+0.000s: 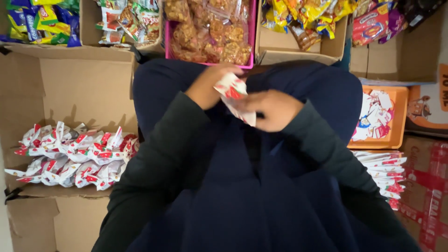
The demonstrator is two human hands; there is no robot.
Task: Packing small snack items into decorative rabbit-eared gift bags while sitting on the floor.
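Observation:
Over my lap, both hands hold one small white paper packet with red print [234, 93]. My left hand [207, 86] grips its upper end, fingers curled around it. My right hand [273, 109] pinches the lower end from the right. Dark sleeves cover both forearms, and dark blue trousers [242, 186] fill the middle of the view. The packet's middle part is partly hidden by my fingers.
A cardboard box [70, 79] at left holds a pile of several similar twisted white-and-red packets [74, 156]. A stack of flat packets [385, 172] lies at right below an orange tray [400, 116]. A pink basket of fried snacks [210, 30] and boxes of colourful snack bags stand ahead.

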